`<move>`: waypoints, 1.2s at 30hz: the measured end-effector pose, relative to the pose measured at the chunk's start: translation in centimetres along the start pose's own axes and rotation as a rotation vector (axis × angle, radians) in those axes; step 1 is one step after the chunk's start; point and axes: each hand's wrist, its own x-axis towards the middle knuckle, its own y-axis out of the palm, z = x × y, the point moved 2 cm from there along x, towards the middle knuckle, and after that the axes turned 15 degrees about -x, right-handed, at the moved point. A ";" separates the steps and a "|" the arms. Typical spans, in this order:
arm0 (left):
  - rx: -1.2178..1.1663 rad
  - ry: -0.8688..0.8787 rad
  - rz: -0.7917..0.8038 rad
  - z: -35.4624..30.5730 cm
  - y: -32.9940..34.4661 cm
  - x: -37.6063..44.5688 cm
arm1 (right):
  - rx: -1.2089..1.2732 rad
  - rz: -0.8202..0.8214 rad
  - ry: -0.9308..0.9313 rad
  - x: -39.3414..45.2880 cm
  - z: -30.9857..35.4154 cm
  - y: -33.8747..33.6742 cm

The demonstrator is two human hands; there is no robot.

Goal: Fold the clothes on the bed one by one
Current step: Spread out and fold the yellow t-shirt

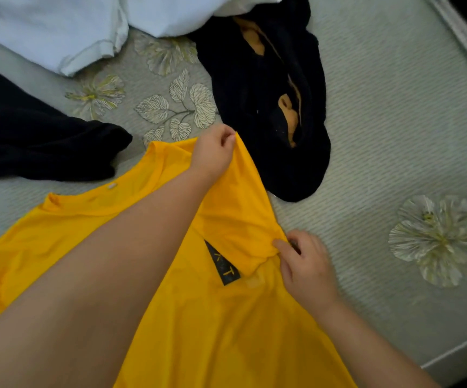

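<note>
The left hand and the right hand, set apart, each pinch an edge of the yellow shirt, which is spread beneath both hands. With an uneven pull the fold may be skewed.

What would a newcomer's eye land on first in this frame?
The bright yellow shirt spread across the lower middle of the bed, its right edge pinched by the left hand at the top and the right hand lower down. Behind it, a crumpled black garment lies at upper centre.
</note>
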 end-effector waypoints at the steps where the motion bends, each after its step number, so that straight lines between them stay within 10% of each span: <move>1: -0.014 0.026 -0.015 -0.2 -0.1 0.0 | -0.019 0.000 -0.008 0.1 -0.2 0.0; 7: 0.229 0.281 0.019 0.7 -3.5 -5.5 | -0.125 -0.038 -0.070 0.8 -0.3 -0.9; 16: 0.469 0.000 -0.229 11.8 -16.6 -21.9 | -0.072 0.003 -0.534 2.9 12.8 0.1; 23: 0.072 -0.596 -0.848 19.2 -24.2 -32.2 | 0.021 0.172 -0.856 5.5 26.8 1.4; 31: -0.197 -0.713 -0.688 23.0 -27.9 -31.2 | -0.358 0.419 -1.092 10.8 42.2 4.6; 36: -0.641 -0.424 -0.738 22.7 -29.7 -30.8 | -0.894 0.518 -1.222 12.8 46.5 6.0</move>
